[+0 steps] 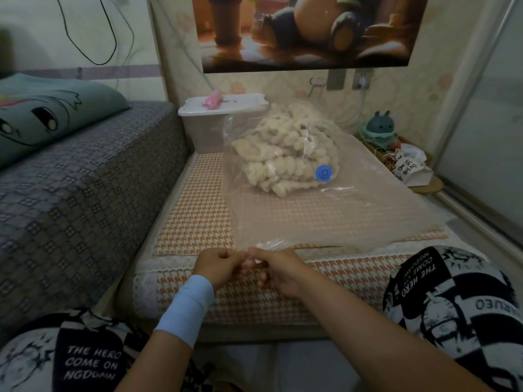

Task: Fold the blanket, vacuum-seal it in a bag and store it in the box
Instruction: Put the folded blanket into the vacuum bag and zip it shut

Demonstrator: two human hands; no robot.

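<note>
Where the hands meet: left hand (pixel 218 265) and right hand (pixel 278 271) curl their fingers, pinching the near edge of the clear bag (pixel 325 219).
Blanket: cream blanket (pixel 285 154) bunched in the bag's far end, by 1 blue valve (pixel 323 173).
Box: lidded white box (pixel 223 108) just behind the bag.

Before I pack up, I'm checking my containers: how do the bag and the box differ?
The bag is soft film lying flat on the mat; the box stands rigid behind it. The bag holds the blanket; the box is lidded, contents unclear. The left hand and right hand pinch the bag's near edge; neither touches the box. Both look like see-through plastic.
</note>
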